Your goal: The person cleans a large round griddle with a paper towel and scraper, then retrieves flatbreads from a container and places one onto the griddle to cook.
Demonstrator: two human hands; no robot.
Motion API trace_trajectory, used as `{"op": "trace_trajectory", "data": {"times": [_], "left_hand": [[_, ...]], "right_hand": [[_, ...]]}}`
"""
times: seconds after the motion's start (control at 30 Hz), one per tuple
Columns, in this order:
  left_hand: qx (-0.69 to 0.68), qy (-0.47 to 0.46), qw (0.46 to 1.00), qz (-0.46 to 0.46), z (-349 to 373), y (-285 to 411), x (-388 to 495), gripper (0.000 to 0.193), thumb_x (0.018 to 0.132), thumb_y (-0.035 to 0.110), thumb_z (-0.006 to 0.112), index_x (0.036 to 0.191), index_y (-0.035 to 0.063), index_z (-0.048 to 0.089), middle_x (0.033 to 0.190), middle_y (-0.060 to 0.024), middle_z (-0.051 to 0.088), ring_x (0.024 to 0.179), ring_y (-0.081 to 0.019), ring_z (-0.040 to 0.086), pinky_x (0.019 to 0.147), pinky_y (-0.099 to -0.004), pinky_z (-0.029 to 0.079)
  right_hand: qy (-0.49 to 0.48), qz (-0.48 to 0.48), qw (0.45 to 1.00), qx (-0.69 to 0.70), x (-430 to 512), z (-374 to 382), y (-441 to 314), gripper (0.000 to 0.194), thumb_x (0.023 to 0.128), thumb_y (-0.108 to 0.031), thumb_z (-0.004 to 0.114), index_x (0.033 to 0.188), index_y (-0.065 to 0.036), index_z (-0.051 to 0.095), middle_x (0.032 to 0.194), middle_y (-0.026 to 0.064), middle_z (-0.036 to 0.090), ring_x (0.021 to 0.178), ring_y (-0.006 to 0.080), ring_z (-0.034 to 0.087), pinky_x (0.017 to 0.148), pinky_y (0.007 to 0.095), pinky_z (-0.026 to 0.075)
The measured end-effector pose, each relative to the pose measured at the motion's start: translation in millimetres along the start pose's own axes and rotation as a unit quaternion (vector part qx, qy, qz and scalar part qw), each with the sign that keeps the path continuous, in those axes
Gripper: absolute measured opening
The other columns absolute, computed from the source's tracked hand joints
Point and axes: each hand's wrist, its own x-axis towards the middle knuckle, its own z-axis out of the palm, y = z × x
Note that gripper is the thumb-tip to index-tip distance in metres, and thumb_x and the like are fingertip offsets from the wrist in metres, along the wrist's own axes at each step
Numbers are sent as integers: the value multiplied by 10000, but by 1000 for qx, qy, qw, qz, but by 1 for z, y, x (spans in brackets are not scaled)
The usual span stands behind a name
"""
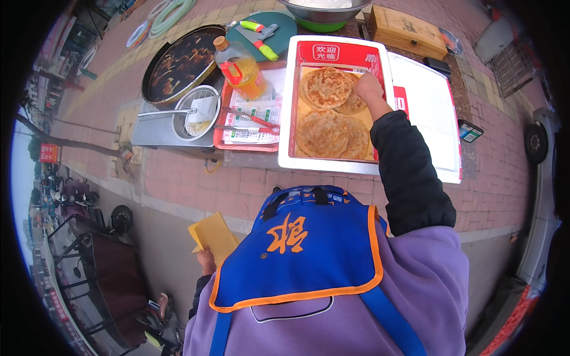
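Note:
My left hand (206, 260) is down at my left side, gripping yellow-brown paper sheets or a paper bag (216, 236). My right hand (369, 86) reaches into a white foam box (285, 133) with a red printed lining. Its fingers curl downward beside the round browned flatbreads (328, 86) in the upper half. Whether they pinch a bread or the paper under it is hidden. More flatbreads (323, 133) overlap in the lower half, on yellow paper. The box's white lid (427, 120) lies to the right.
A red tray (218, 142) bears printed sheets, tongs (254, 120) and an oil bottle (242, 71). Left of it are a strainer (178, 127) and a large dark pan (178, 66). Scrapers (258, 38) rest on a green round board (285, 29). A metal bowl (327, 15) and wooden box (407, 31) stand behind.

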Motion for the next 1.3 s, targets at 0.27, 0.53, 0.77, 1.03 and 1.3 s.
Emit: {"op": "trace_trajectory", "data": {"times": [0.27,0.53,0.77,1.03,1.3], "left_hand": [[65,23,997,27,5,-16,13,383,899,290,646,974,-83,693,909,-252,705,877,-404,690,756,-460,525],[26,127,988,81,-20,-11,6,341,896,271,651,899,-67,694,825,-275,675,830,-453,668,707,-505,508],[107,182,972,104,-61,17,14,263,914,223,630,884,-32,691,807,-266,664,797,-471,643,669,-535,505],[134,121,983,21,-54,-22,51,308,907,280,638,889,-21,705,810,-255,676,786,-460,662,703,-526,531],[78,91,993,-10,-57,-68,114,293,870,235,663,897,-53,707,844,-273,681,846,-463,666,744,-524,529]], "right_hand": [[33,-149,988,11,-7,-35,-13,364,918,-364,584,1070,-42,660,996,209,703,989,375,669,863,475,519],[43,-185,979,69,2,-55,-23,248,852,-236,719,981,-54,610,930,197,686,901,364,671,798,445,525],[8,-351,902,252,-61,-45,-104,230,880,-202,703,823,-5,598,676,141,622,664,286,644,626,379,481],[-46,-464,863,193,-154,-23,-184,162,827,-26,641,878,-40,488,695,183,596,672,421,613,595,493,462],[-140,-432,886,98,-210,11,-262,319,779,-46,765,1044,-37,588,775,164,660,744,339,669,687,410,499]]}}
